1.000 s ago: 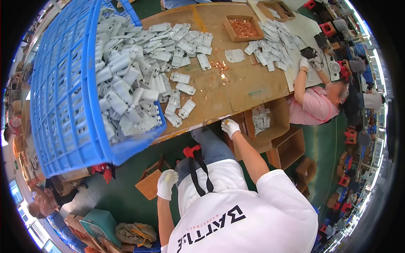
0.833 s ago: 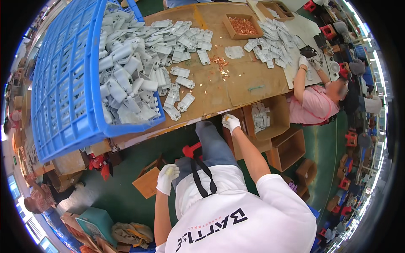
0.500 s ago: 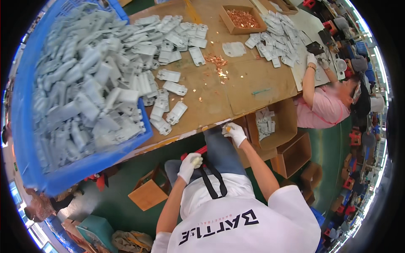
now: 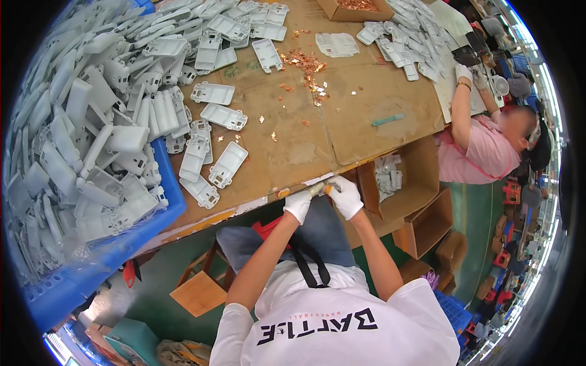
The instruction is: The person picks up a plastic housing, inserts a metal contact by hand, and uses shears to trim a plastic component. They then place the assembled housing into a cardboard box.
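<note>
Casings [image 4: 128, 139]: white, heaped at upper left, spread rightward onto brown table [image 4: 293, 131] from blue crate [image 4: 174, 186] at left edge. Gloved left hand [image 4: 298, 205] and right hand [image 4: 345, 198] close together at table's near edge, frame centre; fingers bent, gap narrow. Cannot tell whether either grips anything. Copper bits [image 4: 306, 62] scattered, upper centre.

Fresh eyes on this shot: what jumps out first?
Probably the heap of pale plastic casings in the blue crate at the left, spreading onto the table. Next, the coppery bits scattered at the picture's upper middle. Then the white-gloved left hand and right hand, close together at the table's near edge.
</note>
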{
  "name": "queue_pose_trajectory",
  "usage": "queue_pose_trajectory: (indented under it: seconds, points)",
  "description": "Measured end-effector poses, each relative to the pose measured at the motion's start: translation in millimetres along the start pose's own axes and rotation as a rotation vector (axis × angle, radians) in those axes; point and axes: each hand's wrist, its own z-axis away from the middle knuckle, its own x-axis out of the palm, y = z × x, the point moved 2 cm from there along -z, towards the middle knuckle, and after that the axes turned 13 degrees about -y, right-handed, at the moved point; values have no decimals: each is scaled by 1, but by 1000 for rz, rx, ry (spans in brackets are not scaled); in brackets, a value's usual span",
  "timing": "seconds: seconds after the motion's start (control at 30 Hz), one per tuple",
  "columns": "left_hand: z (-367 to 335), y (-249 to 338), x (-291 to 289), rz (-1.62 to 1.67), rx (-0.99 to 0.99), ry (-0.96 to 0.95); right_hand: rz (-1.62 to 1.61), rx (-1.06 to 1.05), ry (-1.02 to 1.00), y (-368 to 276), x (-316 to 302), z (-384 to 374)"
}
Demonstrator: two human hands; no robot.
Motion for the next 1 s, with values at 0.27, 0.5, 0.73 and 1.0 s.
queue_pose_trajectory:
  seconds: [0.27, 0.5, 0.73, 1.0]
  points:
    - [14, -6, -9, 55, 157, -21, -439, -75, -16, 2, 8, -5]
    - [30, -6, -5, -30, 303, -39, -757, -79, -52, 13, 14, -10]
    - [36, 9, -3, -409, 530, -9, -897, -47, -40, 9, 18, -9]
    - [43, 6, 2, -411, 627, 42, -846, -40, -34, 8, 20, -8]
